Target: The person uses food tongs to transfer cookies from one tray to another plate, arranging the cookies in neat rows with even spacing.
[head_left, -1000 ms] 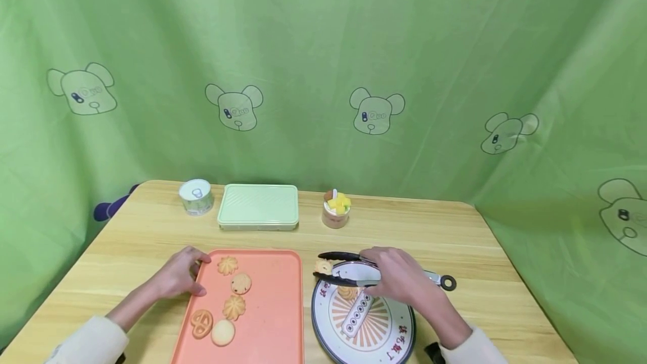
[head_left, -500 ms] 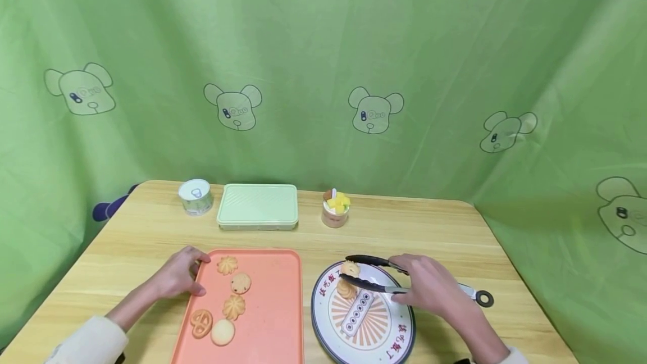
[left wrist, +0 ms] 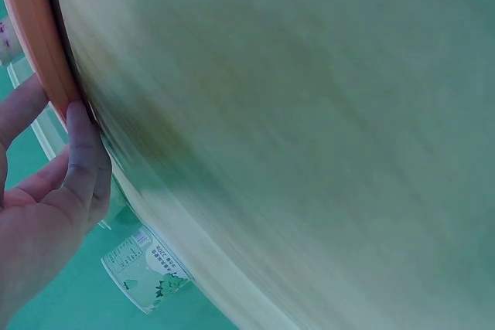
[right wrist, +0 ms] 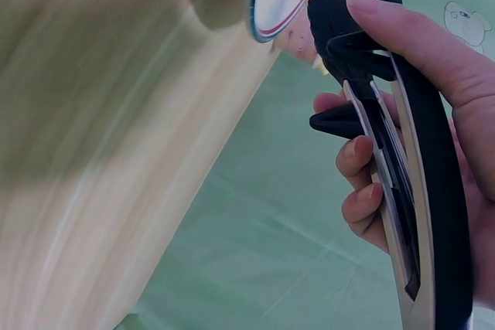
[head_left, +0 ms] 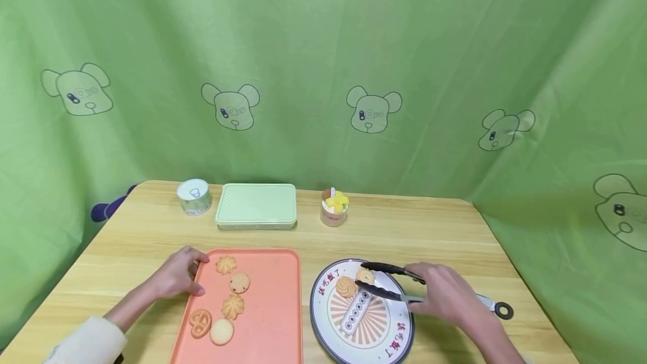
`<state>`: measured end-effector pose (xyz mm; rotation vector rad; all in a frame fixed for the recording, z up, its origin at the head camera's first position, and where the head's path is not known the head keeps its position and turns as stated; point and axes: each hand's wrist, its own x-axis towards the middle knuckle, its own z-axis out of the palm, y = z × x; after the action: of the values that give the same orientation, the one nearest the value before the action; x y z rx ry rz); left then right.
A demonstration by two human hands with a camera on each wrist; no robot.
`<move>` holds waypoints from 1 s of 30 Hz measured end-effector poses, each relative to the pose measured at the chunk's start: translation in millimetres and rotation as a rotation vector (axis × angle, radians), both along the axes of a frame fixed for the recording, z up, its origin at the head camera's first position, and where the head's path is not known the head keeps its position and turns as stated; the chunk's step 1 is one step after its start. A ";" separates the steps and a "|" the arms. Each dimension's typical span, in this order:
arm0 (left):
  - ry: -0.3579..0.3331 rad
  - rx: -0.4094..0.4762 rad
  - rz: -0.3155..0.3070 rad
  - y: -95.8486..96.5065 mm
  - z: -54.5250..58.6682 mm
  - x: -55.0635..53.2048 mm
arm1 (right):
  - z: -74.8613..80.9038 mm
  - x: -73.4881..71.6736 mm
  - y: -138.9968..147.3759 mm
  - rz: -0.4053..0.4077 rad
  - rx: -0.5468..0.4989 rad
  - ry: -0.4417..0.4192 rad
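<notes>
One green curtain (head_left: 303, 27), printed with outlined animal heads, hangs behind and on both sides. Wood-grain table (head_left: 419, 223) before it. Coral tray (head_left: 273, 302) lies toward the near left, its lower end out of frame. Round plate (head_left: 328, 333), dark-rimmed with an orange ray pattern, sits just right of the tray. Metal tongs (head_left: 386, 292), black-tipped, reach over the plate from the right. Green lidded box (head_left: 256, 204) at the far side.

Right hand (head_left: 441, 292): fingers curled round the tongs. Left hand (head_left: 178, 272): thumb and fingers pinch the tray's left edge.

Small can (head_left: 194, 198) left of the box; dessert cup (head_left: 334, 213) to its right, yellow pieces on top.

Five cookies (head_left: 232, 306) on the tray, one pretzel-shaped. Swirled cookie (head_left: 346, 286) on the plate; ring-like cookie (head_left: 365, 276) beside it, between the tong tips. Cannot tell whether that one touches the plate.
</notes>
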<state>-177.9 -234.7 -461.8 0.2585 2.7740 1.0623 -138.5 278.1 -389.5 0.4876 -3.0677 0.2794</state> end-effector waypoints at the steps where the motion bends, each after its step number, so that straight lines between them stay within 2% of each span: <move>1: -0.001 0.001 0.000 -0.1 0.0 0.0 | -0.9 0.6 1.1 -0.001 0.001 0.000; 18: 0.002 0.005 0.004 -0.2 -0.8 -0.2 | -10.5 4.4 4.1 -0.031 -0.012 -0.071; 30: 0.005 0.006 0.001 0.6 -0.8 0.3 | 5.2 -2.9 -11.6 0.003 0.016 -0.067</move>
<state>-177.6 -234.1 -462.6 0.2613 2.7763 1.0718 -141.3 266.5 -384.2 0.4931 -3.1371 0.2769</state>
